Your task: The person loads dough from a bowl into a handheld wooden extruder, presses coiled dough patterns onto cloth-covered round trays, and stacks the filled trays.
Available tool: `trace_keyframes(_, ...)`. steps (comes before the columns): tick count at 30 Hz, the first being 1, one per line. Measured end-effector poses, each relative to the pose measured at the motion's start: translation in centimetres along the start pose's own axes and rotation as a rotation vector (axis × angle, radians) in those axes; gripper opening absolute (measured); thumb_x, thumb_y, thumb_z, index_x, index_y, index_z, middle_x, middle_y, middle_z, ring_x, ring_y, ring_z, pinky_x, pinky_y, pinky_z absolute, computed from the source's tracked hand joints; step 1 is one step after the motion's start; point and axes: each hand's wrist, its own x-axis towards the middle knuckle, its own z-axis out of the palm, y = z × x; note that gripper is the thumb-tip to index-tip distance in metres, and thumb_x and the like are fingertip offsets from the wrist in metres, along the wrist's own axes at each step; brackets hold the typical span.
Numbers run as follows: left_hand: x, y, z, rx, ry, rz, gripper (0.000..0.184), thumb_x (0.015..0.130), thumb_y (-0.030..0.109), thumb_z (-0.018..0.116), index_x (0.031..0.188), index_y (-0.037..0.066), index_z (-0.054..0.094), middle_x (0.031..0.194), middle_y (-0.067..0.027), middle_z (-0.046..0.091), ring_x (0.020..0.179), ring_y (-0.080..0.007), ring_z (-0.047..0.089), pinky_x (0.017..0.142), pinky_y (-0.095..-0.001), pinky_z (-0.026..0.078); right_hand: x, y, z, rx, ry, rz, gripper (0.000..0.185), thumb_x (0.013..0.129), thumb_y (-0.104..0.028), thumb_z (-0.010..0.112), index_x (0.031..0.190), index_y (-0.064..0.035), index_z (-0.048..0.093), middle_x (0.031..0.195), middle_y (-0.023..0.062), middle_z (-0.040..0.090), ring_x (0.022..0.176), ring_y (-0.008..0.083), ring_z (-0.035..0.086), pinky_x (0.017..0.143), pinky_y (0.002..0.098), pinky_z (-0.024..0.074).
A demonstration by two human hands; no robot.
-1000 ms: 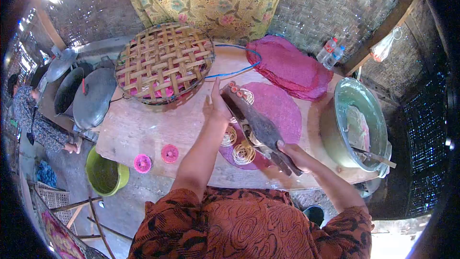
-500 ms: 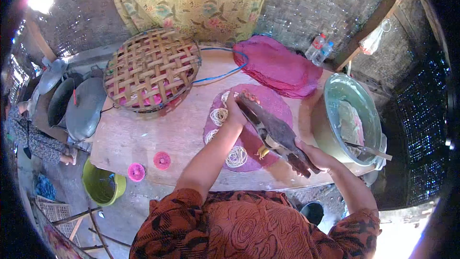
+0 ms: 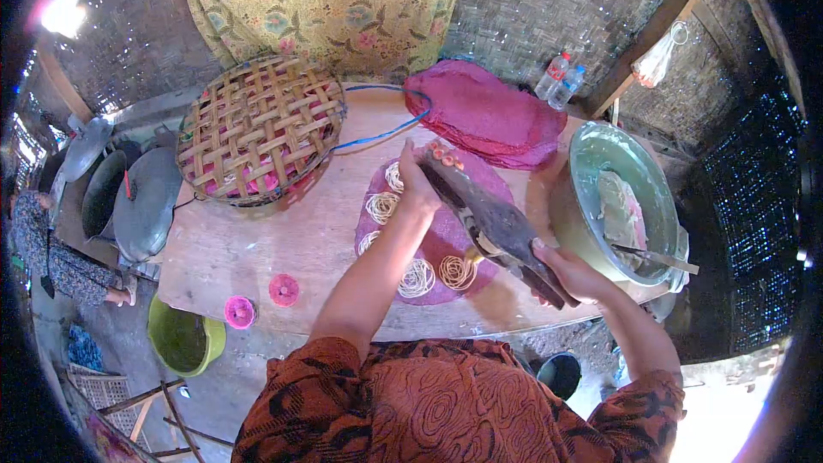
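The left hand's [image 3: 418,187] fingers are curled firmly around the upper end of a dark wooden press [image 3: 495,216], the thumb along the near side and the reddish fingertips [image 3: 447,159] showing past the far edge. The right hand [image 3: 573,274] is closed around the lower end, thumb on top, the other fingers mostly hidden beneath. The press slants from upper left to lower right above a round purple-pink mat [image 3: 435,245], and a small yellowish piece of dough [image 3: 473,254] shows at its underside. On the mat, pale coils of noodle-like strands curve along the left and near edges: a whitish coil [image 3: 416,278] near the left forearm, a yellower coil [image 3: 458,273] just beside it, and others farther up, one partly hidden by the forearm. The mat lies on a wooden table [image 3: 249,244]. Two small pink discs [image 3: 284,290] sit near the table's front edge, to the left. Behind them rests a woven bamboo basket [image 3: 261,133], with pink showing through its lattice and a blue strap [image 3: 381,133] reaching right toward a stack of magenta mats [image 3: 484,116]. At the right stands a green basin [image 3: 567,214] holding a pale mass of dough [image 3: 619,206] and a flat stick [image 3: 656,258]. Two plastic bottles [image 3: 553,77] stand behind, near the woven wall; a floral curtain [image 3: 326,9] hangs beyond the table.
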Motion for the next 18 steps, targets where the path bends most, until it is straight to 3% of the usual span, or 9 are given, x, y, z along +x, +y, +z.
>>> trace_keyframes(3,-0.2,1.4,0.9,0.052,-0.011,-0.018,0.048,0.091,0.053,0.029,0.071,0.011,0.044,0.059,-0.0016,0.043,0.057,-0.0195,0.046,0.063,-0.0392,0.042,0.4,0.0,0.9,0.041,-0.039,-0.016,0.07,0.088,-0.065,0.037,0.085,0.0018,0.058,0.063,0.0101,0.059,0.05,0.0174,0.06,0.046,0.0296,0.0501)
trace_keyframes(7,-2.0,0.9,0.8,0.166,0.135,0.061,0.05,0.091,0.053,0.029,0.07,0.01,0.043,0.059,-0.0028,0.043,0.057,-0.0207,0.046,0.062,-0.0395,0.042,-0.4,-0.1,1.0,0.089,-0.133,-0.004,0.07,0.087,-0.066,0.037,0.085,0.0017,0.058,0.063,0.0104,0.06,0.05,0.0171,0.06,0.045,0.0286,0.0496)
trace_keyframes(8,-2.4,0.4,0.7,0.076,0.203,0.035,0.047,0.089,0.052,0.033,0.07,0.01,0.044,0.058,-0.0028,0.042,0.057,-0.0212,0.046,0.061,-0.0391,0.041,-0.6,-0.1,0.8,0.093,-0.134,-0.002,0.07,0.087,-0.066,0.037,0.085,0.0017,0.058,0.063,0.0104,0.06,0.05,0.0171,0.06,0.045,0.0286,0.0496)
trace_keyframes(10,-2.0,-0.6,-0.3,0.046,0.199,0.032,0.042,0.09,0.047,0.036,0.069,0.012,0.044,0.058,-0.0014,0.042,0.055,-0.019,0.045,0.06,-0.0374,0.041,-0.9,-0.3,0.3,0.015,-0.076,0.095,0.065,0.091,-0.06,0.034,0.088,0.0004,0.058,0.065,0.0103,0.061,0.052,0.0181,0.062,0.046,0.0299,0.0511)
trace_keyframes(13,-1.1,-0.9,-1.7,-0.006,0.169,0.02,0.036,0.09,0.042,0.04,0.067,0.013,0.043,0.058,0.0003,0.042,0.054,-0.0165,0.044,0.059,-0.0349,0.039,0.5,0.6,0.5,-0.006,-0.016,0.036,0.067,0.088,-0.064,0.039,0.084,-0.0002,0.059,0.06,0.0077,0.058,0.048,0.0151,0.057,0.043,0.0286,0.0469)
trace_keyframes(16,-0.1,0.3,-3.4,0.049,0.15,0.013,0.036,0.089,0.043,0.041,0.068,0.014,0.043,0.058,0.0015,0.041,0.054,-0.0155,0.043,0.059,-0.0338,0.038,2.9,2.2,1.5,-0.021,-0.006,0.008,0.065,0.089,-0.062,0.04,0.084,-0.0002,0.059,0.06,0.007,0.057,0.047,0.0146,0.056,0.043,0.028,0.0452)
trace_keyframes(18,0.0,1.6,-4.1,0.069,0.078,-0.003,0.045,0.088,0.052,0.038,0.07,0.011,0.044,0.058,-0.0008,0.042,0.056,-0.0185,0.045,0.06,-0.0374,0.04,4.0,2.5,2.2,-0.019,-0.03,-0.012,0.064,0.09,-0.061,0.038,0.084,-0.0006,0.06,0.062,0.0074,0.058,0.049,0.0143,0.056,0.045,0.0287,0.0458)
